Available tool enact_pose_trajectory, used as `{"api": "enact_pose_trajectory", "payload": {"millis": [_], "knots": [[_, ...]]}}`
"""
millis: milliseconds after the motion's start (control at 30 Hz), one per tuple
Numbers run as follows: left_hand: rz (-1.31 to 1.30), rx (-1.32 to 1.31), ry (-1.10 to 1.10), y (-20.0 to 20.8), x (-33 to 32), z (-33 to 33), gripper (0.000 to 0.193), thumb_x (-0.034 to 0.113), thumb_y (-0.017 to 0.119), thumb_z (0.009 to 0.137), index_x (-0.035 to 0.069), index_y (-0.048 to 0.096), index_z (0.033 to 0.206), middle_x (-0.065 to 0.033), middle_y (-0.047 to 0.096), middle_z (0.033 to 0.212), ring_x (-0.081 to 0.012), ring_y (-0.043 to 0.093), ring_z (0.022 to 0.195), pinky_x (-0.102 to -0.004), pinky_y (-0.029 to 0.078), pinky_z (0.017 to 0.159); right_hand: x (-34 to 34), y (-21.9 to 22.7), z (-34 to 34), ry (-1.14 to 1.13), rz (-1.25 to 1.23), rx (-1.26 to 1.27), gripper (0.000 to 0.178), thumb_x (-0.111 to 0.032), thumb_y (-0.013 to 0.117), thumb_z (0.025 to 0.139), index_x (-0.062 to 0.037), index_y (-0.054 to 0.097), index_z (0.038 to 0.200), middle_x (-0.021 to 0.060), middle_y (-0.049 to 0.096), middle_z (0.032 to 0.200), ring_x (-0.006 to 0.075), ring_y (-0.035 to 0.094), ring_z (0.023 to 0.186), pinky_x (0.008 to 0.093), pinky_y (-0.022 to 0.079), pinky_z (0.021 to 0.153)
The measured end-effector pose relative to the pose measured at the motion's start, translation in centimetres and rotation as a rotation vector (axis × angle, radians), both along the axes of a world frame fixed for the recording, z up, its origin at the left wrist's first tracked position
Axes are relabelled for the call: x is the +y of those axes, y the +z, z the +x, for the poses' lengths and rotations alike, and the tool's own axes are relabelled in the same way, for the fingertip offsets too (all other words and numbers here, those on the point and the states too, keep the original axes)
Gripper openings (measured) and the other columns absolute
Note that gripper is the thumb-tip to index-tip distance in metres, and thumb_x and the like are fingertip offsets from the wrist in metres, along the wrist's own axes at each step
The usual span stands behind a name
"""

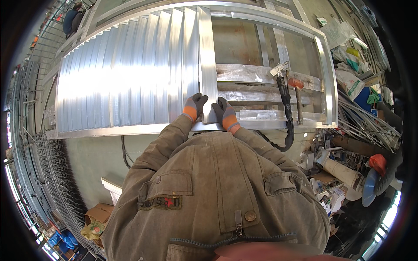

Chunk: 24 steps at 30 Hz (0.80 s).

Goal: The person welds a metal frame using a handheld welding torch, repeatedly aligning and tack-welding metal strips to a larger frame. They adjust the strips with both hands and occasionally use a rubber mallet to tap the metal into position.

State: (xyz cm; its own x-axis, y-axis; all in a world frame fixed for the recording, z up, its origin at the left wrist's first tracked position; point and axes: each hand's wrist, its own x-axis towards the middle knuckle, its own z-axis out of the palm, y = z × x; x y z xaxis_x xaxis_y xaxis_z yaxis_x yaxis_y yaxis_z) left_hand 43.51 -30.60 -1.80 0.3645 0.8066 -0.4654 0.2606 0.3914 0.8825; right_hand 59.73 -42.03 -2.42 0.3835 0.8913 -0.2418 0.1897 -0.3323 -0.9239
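Observation:
A long silvery metal slat [207, 56] lies across the rectangular metal frame [329, 87], running from its far rail to its near one. My left hand [196, 105], in a grey and orange glove, pinches the slat's left edge close to its near end. Opposite it, my right hand [225, 115] in a matching glove is closed on the right edge. The fingertips are partly hidden against the metal. Left of this slat, a row of overlapping slanted slats [130, 74] fills the frame.
On crossbars [270, 93] right of my hands lie a torch-like tool with a black cable [285, 98] and a red-headed mallet [297, 87]. Bags [348, 87], metal strips [365, 115] and a white cylinder [342, 169] crowd the right side. Another person [72, 19] crouches far left.

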Motion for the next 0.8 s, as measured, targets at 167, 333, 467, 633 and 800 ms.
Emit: {"api": "enact_pose_trajectory", "payload": {"millis": [167,333,467,633,800], "knots": [[-0.002,-0.003,0.033,-0.4,-0.1,0.0,0.036,0.033,0.08,0.1,-0.002,0.075,0.102,-0.0051,0.066,0.084,-0.0155,0.054,0.08,-0.0369,0.049,0.074,0.2,-0.1,0.0,0.008,-0.001,-0.018,0.043,-0.03,0.074,0.105,-0.0014,0.068,0.136,0.0163,0.078,0.113,0.0246,0.07,0.1,0.0387,0.056,0.091],[-0.075,0.058,-0.04,-0.8,0.7,-0.6,0.051,0.038,0.083,0.098,-0.005,0.075,0.124,-0.0087,0.075,0.096,-0.016,0.064,0.084,-0.0366,0.055,0.076,0.2,1.6,0.0,0.021,-0.057,0.014,0.049,-0.031,0.075,0.105,0.0013,0.067,0.141,0.0193,0.078,0.118,0.0281,0.073,0.106,0.0389,0.057,0.095],[-0.092,0.076,-0.066,0.0,1.1,-0.8,0.066,0.039,0.084,0.097,-0.007,0.068,0.142,-0.0103,0.075,0.106,-0.0165,0.068,0.087,-0.0356,0.06,0.075,0.2,2.6,-0.1,-0.016,-0.091,0.081,0.05,-0.029,0.078,0.103,0.0011,0.068,0.141,0.0147,0.079,0.115,0.0213,0.07,0.101,0.0357,0.056,0.093],[-0.169,0.084,-0.07,1.5,1.4,-0.7,0.07,0.041,0.085,0.097,-0.009,0.067,0.144,-0.0126,0.077,0.109,-0.0175,0.069,0.088,-0.0352,0.062,0.075,0.5,2.0,-0.2,-0.047,-0.059,0.09,0.044,-0.031,0.079,0.102,-0.0035,0.074,0.136,0.0147,0.081,0.111,0.022,0.072,0.099,0.0357,0.057,0.092],[-0.185,0.075,-0.149,2.6,1.5,-0.3,0.073,0.044,0.086,0.095,-0.008,0.068,0.143,-0.0057,0.071,0.1,-0.0156,0.067,0.087,-0.0355,0.062,0.076,-1.5,2.6,1.9,0.069,-0.067,-0.01,0.035,-0.034,0.069,0.108,-0.0061,0.078,0.126,0.0197,0.08,0.116,0.0359,0.074,0.103,0.0409,0.057,0.095]]}}
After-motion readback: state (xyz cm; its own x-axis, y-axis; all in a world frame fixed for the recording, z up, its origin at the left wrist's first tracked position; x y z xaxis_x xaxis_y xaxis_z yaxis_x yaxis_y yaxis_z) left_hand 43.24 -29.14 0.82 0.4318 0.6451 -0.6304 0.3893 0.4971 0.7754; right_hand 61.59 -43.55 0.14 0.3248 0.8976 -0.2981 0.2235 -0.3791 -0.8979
